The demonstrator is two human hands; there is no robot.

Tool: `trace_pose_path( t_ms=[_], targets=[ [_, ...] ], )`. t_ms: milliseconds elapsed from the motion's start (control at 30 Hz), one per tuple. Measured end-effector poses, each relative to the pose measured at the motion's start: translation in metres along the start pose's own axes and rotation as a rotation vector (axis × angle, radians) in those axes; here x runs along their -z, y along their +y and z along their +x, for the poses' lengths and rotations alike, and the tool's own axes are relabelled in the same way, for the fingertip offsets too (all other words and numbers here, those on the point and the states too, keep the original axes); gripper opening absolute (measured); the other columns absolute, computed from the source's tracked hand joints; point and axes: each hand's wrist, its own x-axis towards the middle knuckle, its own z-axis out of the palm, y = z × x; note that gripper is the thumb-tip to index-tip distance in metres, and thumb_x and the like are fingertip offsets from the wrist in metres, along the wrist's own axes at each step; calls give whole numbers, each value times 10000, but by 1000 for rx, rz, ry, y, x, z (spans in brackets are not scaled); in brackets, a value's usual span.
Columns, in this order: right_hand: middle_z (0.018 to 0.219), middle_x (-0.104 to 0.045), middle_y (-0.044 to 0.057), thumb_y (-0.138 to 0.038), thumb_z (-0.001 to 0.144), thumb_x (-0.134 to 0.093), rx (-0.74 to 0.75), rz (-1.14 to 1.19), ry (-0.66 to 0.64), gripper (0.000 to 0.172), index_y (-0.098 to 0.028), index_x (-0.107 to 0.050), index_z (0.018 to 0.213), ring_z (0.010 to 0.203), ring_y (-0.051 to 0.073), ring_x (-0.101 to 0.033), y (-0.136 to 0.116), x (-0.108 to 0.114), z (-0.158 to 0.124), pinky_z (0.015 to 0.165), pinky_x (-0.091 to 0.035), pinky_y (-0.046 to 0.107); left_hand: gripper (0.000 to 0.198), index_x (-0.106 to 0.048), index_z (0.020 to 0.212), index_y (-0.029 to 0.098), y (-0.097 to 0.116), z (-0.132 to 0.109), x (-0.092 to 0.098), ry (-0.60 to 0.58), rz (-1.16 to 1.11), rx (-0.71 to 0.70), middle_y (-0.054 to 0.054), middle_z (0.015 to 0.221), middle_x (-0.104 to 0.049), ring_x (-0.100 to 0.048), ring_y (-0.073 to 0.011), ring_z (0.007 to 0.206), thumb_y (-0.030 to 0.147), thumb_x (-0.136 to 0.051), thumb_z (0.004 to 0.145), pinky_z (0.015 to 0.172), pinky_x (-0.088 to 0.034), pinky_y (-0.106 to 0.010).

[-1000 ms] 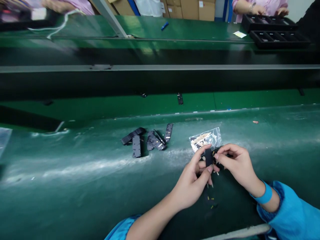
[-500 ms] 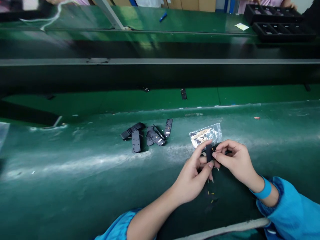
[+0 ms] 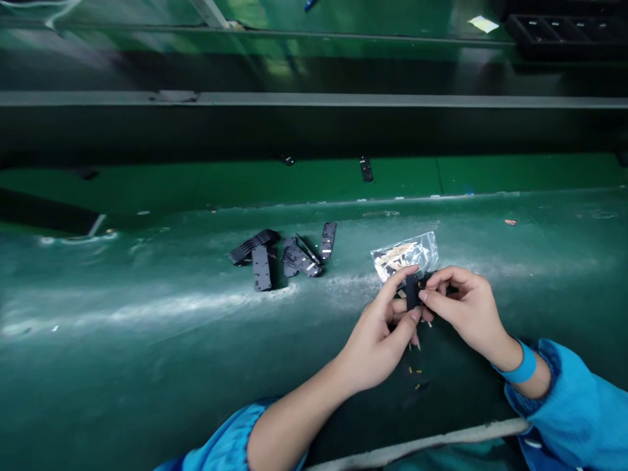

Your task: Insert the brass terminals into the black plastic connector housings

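Between thumb and fingers my left hand [image 3: 380, 343] grips a small flat black plastic part [image 3: 413, 292], held upright. My right hand [image 3: 464, 307] is pinched at the part's right edge; whatever lies between its fingertips is too small to make out. Just behind the hands is a clear plastic bag [image 3: 407, 254] of pale strip-like pieces. Several tiny yellow pieces [image 3: 416, 371] lie on the table below the hands. Off to the left, similar black plastic parts [image 3: 262, 268] sit in a loose pile, with one more black part [image 3: 328, 241] at its right end.
A raised shelf with a pale metal edge [image 3: 314, 100] runs across behind the green table [image 3: 147, 366]. Beneath it lies another black part [image 3: 366, 169]. An orange scrap [image 3: 511, 222] is at the right. Beyond the shelf are a black compartment tray [image 3: 569, 36] and a yellow paper [image 3: 483, 25].
The view has tilted down a little, so the far table shows less. Both hands keep nearly the same hold on the black plastic part.
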Motion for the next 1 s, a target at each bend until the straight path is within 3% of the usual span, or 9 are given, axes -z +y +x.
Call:
trace_pose_path(
  t_ms=[600,1000],
  targets=[
    [613,-661,-23,-250,770,-804,49,20,17,104,-206,-711,754,514,136,-620,2,1,1,540,-466,276,611,-312,1575,241,-1,2,0,-10,-24,-11,-52,936,-711,-619,-104,634,283,-576,1026,641,-524,-244],
    [537,-642,-28,-266,762,-798,26,29,27,111,-209,-707,736,477,135,-597,0,-2,0,478,-453,255,610,-316,1567,226,2,1,1,-13,-9,-20,-52,921,-709,-624,-109,620,272,-577,1017,618,-527,-246]
  ],
)
